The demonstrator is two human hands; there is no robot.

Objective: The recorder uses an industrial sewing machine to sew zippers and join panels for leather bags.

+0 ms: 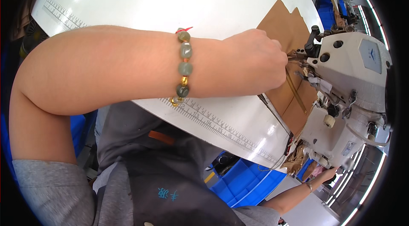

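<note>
My left hand is closed in a loose fist beside the needle area of a white sewing machine. Its fingertips are turned away, so whatever they pinch is hidden. Under and around the knuckles lies brown sheet material, with a narrow brown strip across it. A bracelet of green and gold beads circles my left wrist. At the lower right, my right hand reaches to the far underside of the machine, near its round wheel-like end. Its fingers are too small and partly hidden to read.
A white tabletop with printed ruler scales spreads left of the machine. Below its near edge stands a blue plastic bin. Crumpled brown pieces bunch beneath the machine. A dark apron covers my front.
</note>
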